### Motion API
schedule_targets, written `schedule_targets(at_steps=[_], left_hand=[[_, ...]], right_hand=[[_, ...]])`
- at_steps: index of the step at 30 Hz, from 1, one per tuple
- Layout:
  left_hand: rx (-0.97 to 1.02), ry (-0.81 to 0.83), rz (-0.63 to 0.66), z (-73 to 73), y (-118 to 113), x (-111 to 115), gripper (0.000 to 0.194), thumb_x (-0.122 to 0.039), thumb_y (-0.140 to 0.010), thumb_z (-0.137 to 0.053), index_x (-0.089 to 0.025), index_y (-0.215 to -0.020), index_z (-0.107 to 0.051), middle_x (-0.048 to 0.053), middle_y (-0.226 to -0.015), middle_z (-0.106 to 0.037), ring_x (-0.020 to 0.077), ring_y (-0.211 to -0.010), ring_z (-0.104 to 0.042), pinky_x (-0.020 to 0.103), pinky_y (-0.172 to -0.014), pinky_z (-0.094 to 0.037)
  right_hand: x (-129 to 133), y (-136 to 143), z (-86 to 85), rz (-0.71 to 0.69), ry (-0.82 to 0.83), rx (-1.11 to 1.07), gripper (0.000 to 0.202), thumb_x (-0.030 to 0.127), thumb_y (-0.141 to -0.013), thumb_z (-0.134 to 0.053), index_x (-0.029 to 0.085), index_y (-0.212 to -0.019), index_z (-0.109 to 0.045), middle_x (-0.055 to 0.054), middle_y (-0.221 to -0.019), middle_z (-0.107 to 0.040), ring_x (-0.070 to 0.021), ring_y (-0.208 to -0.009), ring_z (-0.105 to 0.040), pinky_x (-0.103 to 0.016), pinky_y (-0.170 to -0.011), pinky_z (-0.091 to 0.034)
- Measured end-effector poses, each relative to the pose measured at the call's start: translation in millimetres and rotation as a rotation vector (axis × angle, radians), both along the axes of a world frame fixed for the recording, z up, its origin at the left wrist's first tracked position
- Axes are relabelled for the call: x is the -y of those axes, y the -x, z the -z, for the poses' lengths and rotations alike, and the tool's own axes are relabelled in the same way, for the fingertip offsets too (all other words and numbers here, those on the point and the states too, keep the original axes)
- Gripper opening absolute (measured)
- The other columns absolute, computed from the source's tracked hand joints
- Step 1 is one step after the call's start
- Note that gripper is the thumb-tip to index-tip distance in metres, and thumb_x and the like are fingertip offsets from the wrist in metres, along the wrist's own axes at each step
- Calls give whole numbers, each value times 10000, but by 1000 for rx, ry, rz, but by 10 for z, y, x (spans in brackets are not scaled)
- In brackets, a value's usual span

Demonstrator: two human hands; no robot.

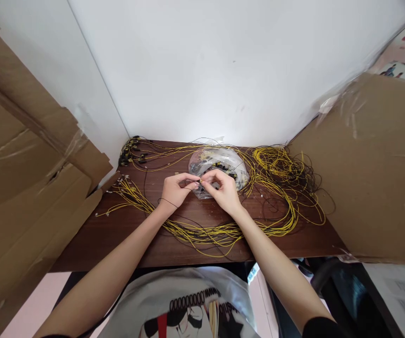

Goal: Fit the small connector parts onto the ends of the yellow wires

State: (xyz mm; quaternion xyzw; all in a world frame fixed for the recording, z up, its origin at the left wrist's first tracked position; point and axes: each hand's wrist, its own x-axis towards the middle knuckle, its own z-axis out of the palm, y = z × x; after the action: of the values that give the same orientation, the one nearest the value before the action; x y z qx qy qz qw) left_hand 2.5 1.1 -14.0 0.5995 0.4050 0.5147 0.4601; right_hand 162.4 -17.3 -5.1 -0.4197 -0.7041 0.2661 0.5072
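My left hand [177, 188] and my right hand [221, 188] meet at the middle of the brown table [118, 239]. Between their pinched fingertips is a small black connector [199, 181], with a thin black wire running from it past my left wrist. Just behind the fingers lies a clear plastic bag [237, 162] holding small black and yellow parts. A long bundle of yellow and black wires [206, 233] curves beneath both forearms, its white-tipped ends fanned out at the left.
Tangled yellow and black wires [276, 162] lie at the back right. Black connectors [128, 152] are heaped at the back left. Cardboard [22, 155] stands on the left, more cardboard [375, 173] on the right, and a white wall [202, 70] behind.
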Motion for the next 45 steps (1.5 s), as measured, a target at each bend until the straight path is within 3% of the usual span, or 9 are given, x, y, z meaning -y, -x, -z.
schedule_targets(at_steps=[16,31,36,45], left_hand=[[-41,-60,-42,10,-5,-5,165,-234,-604,-734,-143,-740,-715,51,-711,-699,166,-631,-640,298,-639,-544],[56,5,14,13,-51,15,222,-249,-636,-710,-121,-816,-683,20,-689,-615,130,-648,-605,310,-664,-594],[85,21,19,48,-51,-3,295,-242,-637,-701,-131,-909,-697,23,-745,-594,126,-688,-585,312,-672,-598],[33,-24,24,45,-17,-26,232,-261,-660,-692,-156,-864,-727,21,-762,-529,122,-691,-551,306,-642,-605]], right_hand=[[6,-6,22,24,1,3,71,245,-824,-582,198,-832,-635,-35,-867,-657,-165,-784,-612,-297,-743,-506],[-30,-68,-33,99,26,4,97,217,-800,-564,177,-863,-626,-41,-838,-652,-163,-741,-613,-282,-697,-506],[-82,-213,-25,225,14,190,103,178,-789,-539,174,-840,-628,-37,-826,-662,-159,-690,-610,-280,-672,-488],[-138,-327,30,210,51,464,163,126,-771,-527,177,-861,-653,-36,-834,-680,-174,-730,-614,-277,-693,-457]])
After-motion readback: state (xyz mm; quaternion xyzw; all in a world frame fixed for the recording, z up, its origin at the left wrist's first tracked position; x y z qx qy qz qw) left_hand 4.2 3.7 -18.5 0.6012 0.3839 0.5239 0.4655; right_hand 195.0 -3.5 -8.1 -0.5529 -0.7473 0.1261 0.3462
